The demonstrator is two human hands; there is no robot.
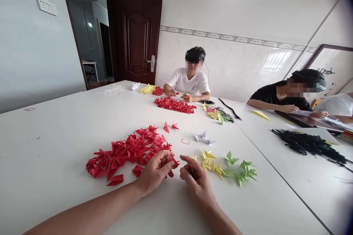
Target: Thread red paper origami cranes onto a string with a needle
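Observation:
Between the thumb and fingers of my left hand (154,170) is a red paper crane (174,162), partly covered by the fingertips. My right hand (199,180) is curled just to the right of it, closed around a small dark object (192,172) too hidden to name. A gap separates the two hands. Beyond and left of my left hand spreads a pile of red paper cranes (129,147). Yellow paper cranes (211,163) lie beside my right hand, with green paper cranes (245,173) farther right. White paper cranes (203,138) rest behind them.
Across the white table (55,176), a person in a white shirt (190,80) handles red paper near another red pile (175,105). At right, a person in black (275,93) holds paper. Black cords (309,142) lie in a heap. A table seam runs along the right.

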